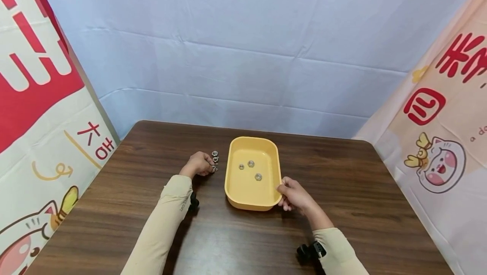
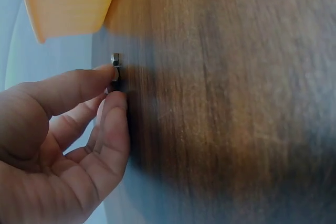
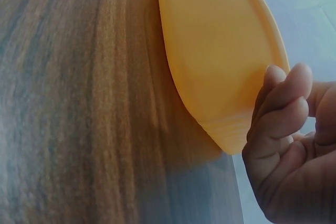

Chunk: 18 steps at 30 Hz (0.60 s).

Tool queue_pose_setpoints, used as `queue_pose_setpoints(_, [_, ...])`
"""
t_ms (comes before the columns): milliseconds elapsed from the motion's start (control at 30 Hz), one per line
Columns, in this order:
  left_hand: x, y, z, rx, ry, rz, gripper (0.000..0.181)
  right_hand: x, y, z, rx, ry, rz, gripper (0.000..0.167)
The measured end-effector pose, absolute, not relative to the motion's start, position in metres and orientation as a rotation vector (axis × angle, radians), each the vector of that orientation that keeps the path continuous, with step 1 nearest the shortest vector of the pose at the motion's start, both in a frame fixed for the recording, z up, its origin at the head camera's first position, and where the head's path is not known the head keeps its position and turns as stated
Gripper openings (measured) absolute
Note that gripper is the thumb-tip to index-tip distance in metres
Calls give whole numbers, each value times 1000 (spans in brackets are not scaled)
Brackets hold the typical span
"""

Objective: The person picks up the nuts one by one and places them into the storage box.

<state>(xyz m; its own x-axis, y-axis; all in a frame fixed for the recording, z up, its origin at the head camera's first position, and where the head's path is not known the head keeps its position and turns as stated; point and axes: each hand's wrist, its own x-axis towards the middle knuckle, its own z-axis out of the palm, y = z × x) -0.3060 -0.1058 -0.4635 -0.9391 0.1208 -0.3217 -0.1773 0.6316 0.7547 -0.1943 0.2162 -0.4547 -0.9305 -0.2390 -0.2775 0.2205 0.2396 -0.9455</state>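
Note:
A yellow tray (image 1: 249, 199) stands on the table, with three metal nuts lying in it, one of them (image 1: 258, 177) nearest its front. My right hand (image 1: 298, 196) grips the tray's right rim near the front corner, thumb on top; the right wrist view shows the curled fingers (image 3: 286, 98) at the tray's wall (image 3: 220, 51). Left of the tray, several nuts (image 1: 215, 159) form a short column on the table. My left hand (image 1: 198, 163) is at the near end of that column, thumb and fingers around a small nut (image 2: 116, 74), partly hidden by the fingertips. Another nut (image 2: 115, 59) sits just beyond.
The brown wooden table (image 1: 361, 190) extends around the tray on both sides. Behind it hangs a pale cloth (image 1: 243, 55), and printed cloths hang at the left (image 1: 68, 110) and right (image 1: 449, 131).

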Motion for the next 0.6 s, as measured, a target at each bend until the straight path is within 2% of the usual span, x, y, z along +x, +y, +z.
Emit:
queue_pose_setpoints(233, [-305, -109, -461, -119, 2519, 1185, 5, -195, 217, -456, -7, 2164, -1730, 11])
queue_pose_setpoints(500, [-306, -106, -462, -189, 2550, 1176, 16, -195, 217, -456, -20, 2171, -1724, 11])
queue_pose_setpoints(600, [-306, -107, -464, -228, 2532, 1201, 14, -195, 216, -456, -21, 2162, -1729, 11])
